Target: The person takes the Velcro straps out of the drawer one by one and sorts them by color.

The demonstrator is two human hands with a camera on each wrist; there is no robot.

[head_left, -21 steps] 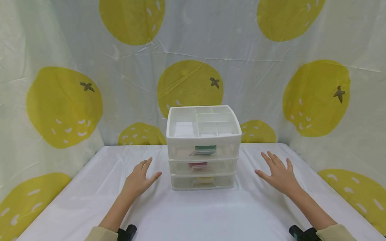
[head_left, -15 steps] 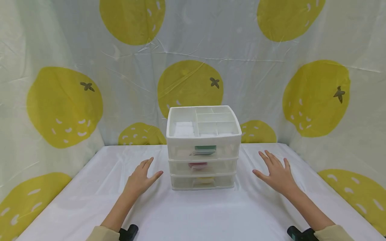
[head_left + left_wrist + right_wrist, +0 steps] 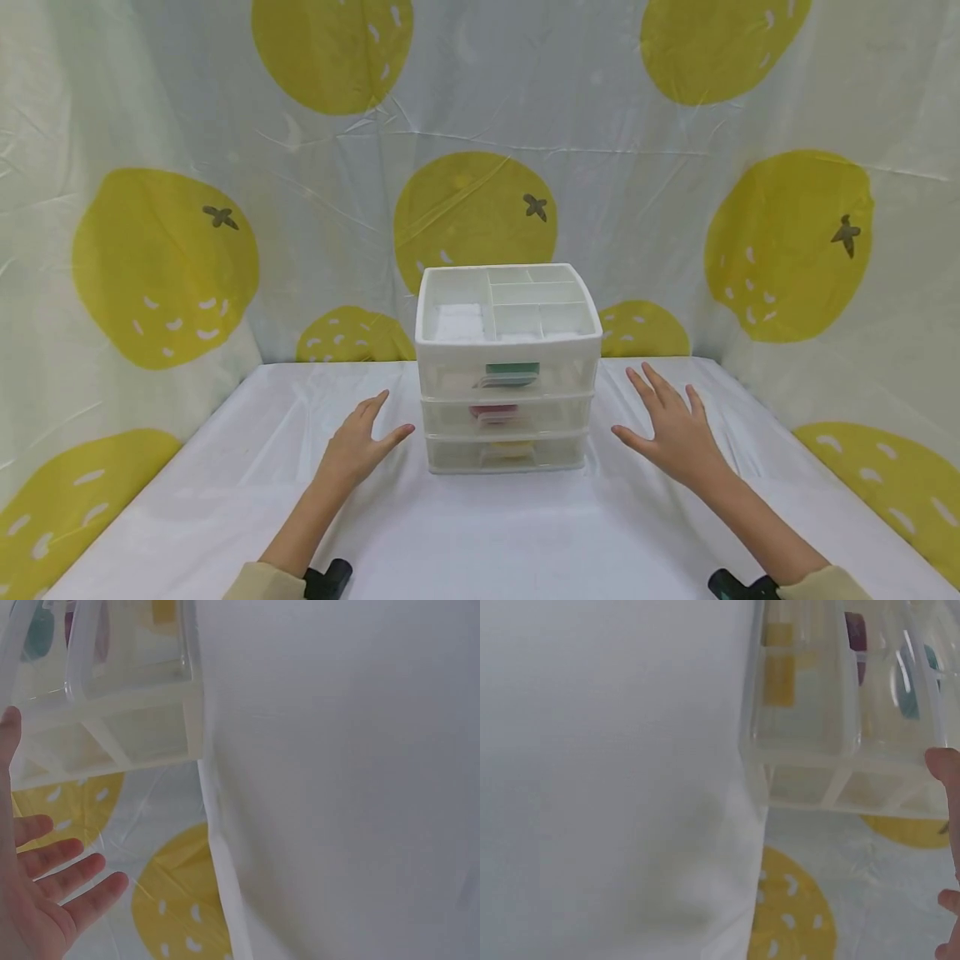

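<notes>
A white plastic drawer organizer [image 3: 508, 340] with three stacked translucent drawers stands on the table, its divided top tray facing up. Through the drawer fronts show something green [image 3: 512, 369] in the top one, something dark red [image 3: 493, 412] in the middle one and something yellow [image 3: 512, 448] in the bottom one. To the left of the organizer is my left hand [image 3: 354, 450], fingers spread, touching nothing. My right hand [image 3: 675, 437], also spread and holding nothing, hovers to its right. Both thumbs point inward toward the organizer, with gaps on either side.
A white cloth [image 3: 510, 533] covers the table. Behind and along both sides hangs a pale curtain [image 3: 322, 183] printed with big yellow lemons. Dark wrist-worn devices sit at the left cuff [image 3: 328, 579] and the right cuff [image 3: 738, 586].
My right hand has moved left, closer to the organizer, and slightly farther forward. The left hand has shifted a little to the right. The organizer stays in place.
</notes>
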